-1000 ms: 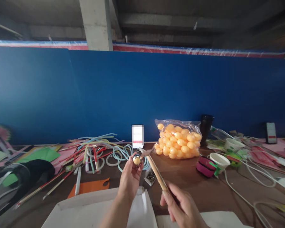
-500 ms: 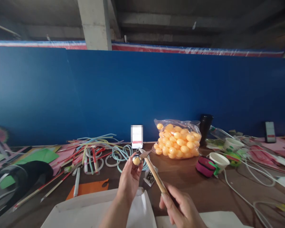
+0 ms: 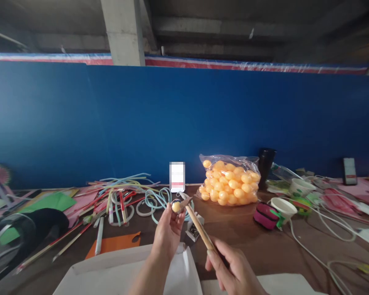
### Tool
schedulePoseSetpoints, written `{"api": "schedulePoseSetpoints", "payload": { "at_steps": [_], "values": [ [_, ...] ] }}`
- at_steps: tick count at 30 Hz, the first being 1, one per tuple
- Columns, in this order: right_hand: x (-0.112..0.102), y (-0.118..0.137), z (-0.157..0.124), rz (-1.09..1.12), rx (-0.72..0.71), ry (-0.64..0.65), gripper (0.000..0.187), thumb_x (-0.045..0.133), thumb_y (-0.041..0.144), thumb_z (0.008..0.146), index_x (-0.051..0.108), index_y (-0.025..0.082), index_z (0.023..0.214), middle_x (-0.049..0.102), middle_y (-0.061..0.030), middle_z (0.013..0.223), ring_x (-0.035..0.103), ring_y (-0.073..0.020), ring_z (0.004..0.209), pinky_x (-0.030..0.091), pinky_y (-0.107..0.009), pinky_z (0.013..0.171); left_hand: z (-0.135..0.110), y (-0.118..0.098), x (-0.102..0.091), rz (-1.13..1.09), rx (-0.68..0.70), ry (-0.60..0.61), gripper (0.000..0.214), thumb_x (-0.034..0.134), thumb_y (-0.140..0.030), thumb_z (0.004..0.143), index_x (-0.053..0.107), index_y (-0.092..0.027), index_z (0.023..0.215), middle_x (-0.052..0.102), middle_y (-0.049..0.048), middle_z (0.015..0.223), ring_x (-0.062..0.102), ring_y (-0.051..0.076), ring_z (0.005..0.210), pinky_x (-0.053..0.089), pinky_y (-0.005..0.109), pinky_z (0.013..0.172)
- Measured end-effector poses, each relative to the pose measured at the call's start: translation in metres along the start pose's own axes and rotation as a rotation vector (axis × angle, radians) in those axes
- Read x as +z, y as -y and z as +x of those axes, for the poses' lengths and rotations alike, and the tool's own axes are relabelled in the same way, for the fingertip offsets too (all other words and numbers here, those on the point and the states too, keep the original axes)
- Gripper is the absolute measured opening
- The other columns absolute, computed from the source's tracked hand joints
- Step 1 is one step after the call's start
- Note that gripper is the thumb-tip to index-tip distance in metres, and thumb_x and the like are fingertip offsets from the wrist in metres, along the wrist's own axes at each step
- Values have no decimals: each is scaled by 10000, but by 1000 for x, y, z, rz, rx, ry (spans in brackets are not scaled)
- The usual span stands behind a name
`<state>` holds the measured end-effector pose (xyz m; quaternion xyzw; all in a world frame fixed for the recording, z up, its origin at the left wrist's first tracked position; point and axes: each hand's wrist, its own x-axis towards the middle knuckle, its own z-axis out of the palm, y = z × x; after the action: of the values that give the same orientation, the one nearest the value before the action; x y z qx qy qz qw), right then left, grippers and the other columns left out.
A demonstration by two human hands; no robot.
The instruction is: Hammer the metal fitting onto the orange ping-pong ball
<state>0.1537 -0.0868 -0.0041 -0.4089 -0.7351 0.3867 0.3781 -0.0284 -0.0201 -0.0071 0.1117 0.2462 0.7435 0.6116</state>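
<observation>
My left hand (image 3: 169,225) is closed around a small round ball (image 3: 176,206), yellow on the face toward me with a dark shiny rim. My right hand (image 3: 229,262) grips the wooden handle of a hammer (image 3: 201,229), which slants up and left. The hammer's head is beside the ball; whether they touch I cannot tell. Beneath the handle, a small white box (image 3: 191,233) of tiny metal pieces sits on the brown table (image 3: 233,229), partly hidden.
Behind my hands stands a clear bag of orange balls (image 3: 229,182). Coiled pale tubes (image 3: 156,200) and red-white sticks lie left. White cardboard (image 3: 110,270) is in front. A pink pouch (image 3: 266,215), paper cup (image 3: 283,208) and white cables (image 3: 304,250) are at right. A blue partition (image 3: 184,114) stands behind.
The hammer and my right hand have shifted slightly left. The ball has turned or tipped a little in my left hand.
</observation>
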Motion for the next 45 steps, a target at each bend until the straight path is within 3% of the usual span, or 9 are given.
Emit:
{"api": "schedulePoseSetpoints", "payload": {
  "at_steps": [7, 13, 20, 27, 34, 45],
  "values": [
    [-3, 2, 0, -9, -24, 5, 385, 366, 470, 982, 568, 175, 1127, 616, -4, 680, 482, -93, 407, 393, -185, 401, -1, 0, 1, 29, -15, 11, 177, 540, -185, 906, 675, -75, 876, 745, 121, 844, 720, 153, 734, 585, 186, 643],
    [-6, 1, 1, -67, -20, 138, 373, 381, 437, 983, 568, 166, 1159, 636, -26, 724, 530, -104, 434, 409, -175, 400, -1, -1, 0, 35, 9, -30, 151, 568, -171, 890, 679, -71, 909, 748, 122, 865, 721, 152, 762, 585, 173, 631],
    [-1, 1, -4, 22, -60, -29, 403, 376, 463, 981, 547, 172, 1198, 623, -18, 699, 485, -98, 418, 384, -182, 385, -3, -1, 0, 23, -28, 0, 184, 571, -220, 896, 688, -80, 915, 749, 112, 877, 724, 155, 773, 584, 166, 650],
    [1, 2, -4, -2, -44, -9, 412, 393, 475, 969, 562, 171, 1189, 623, -18, 696, 484, -94, 408, 394, -177, 387, 0, 0, -2, -28, -11, -34, 171, 590, -246, 886, 677, -103, 852, 719, 64, 745, 704, 125, 679, 586, 182, 621],
    [1, 4, -3, -32, -42, 20, 404, 393, 469, 966, 568, 160, 1159, 618, -11, 687, 482, -94, 408, 395, -175, 392, -5, -3, -2, -30, -20, 21, 275, 580, -304, 889, 658, -133, 1090, 689, 38, 745, 626, 75, 538, 537, 147, 482],
    [0, 5, -1, -66, -38, 11, 436, 381, 488, 962, 573, 155, 1167, 604, -5, 672, 480, -103, 421, 393, -179, 398, -7, -3, 3, -27, -16, 22, 228, 560, -157, 892, 668, -115, 1089, 741, 87, 868, 690, 106, 670, 584, 178, 623]
  ]
}}
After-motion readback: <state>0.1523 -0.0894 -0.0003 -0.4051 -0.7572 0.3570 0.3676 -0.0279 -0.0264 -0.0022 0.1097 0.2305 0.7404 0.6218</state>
